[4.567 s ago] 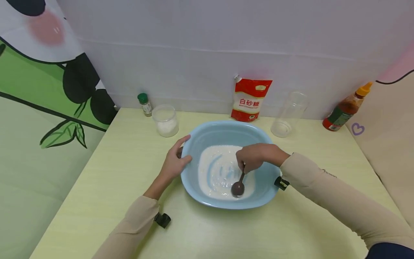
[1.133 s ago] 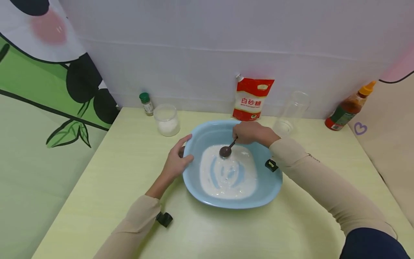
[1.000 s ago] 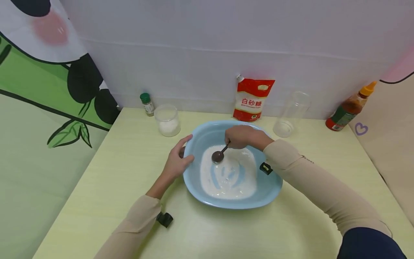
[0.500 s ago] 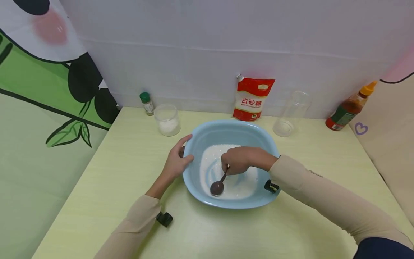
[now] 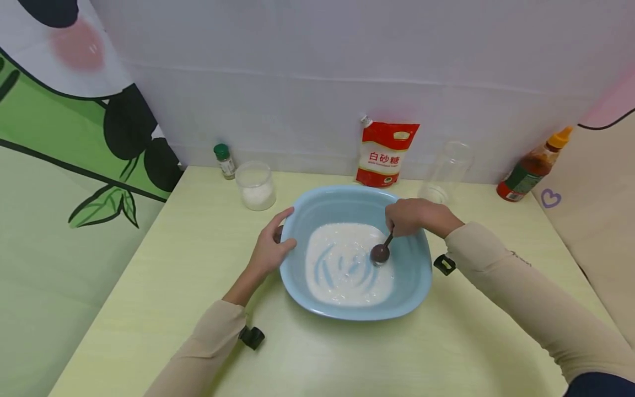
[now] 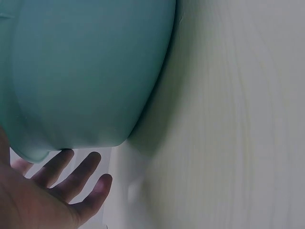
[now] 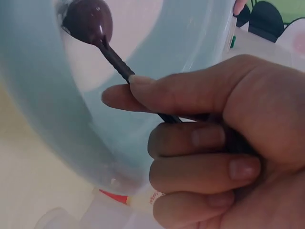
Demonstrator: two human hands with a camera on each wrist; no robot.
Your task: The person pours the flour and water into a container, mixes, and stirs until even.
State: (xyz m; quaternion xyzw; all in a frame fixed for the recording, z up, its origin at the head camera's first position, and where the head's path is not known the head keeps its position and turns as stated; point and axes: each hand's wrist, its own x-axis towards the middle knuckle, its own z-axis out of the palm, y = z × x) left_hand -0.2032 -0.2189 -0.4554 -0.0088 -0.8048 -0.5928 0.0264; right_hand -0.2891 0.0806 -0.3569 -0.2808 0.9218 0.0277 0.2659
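Observation:
A light blue plastic basin [image 5: 342,207] stands on the table with a shallow white mixture [image 5: 342,289], streaked with blue where the bottom shows. My left hand [image 5: 268,248] holds the basin's left edge, its thumb over the rim and its fingers outside. In the left wrist view, those fingers [image 6: 78,179] lie along the basin's outer underside. My right hand [image 5: 409,216], over the basin's right part, grips a dark brown spoon [image 5: 380,254] by the handle. The spoon's bowl [image 7: 90,21] touches the mixture near its right edge; fingers curl round the handle in the right wrist view.
Behind the basin stand a green-capped small jar [image 5: 225,161], a clear cup [image 5: 256,187] with white contents, a red-and-white sugar pouch [image 5: 384,154], a tall clear container [image 5: 448,165] and an orange-capped sauce bottle [image 5: 531,168]. A cloth backdrop [image 5: 297,110] rises behind them.
The spoon has circled through the mixture, from the upper left to the lower left and now to the right side. My left hand stays on the rim.

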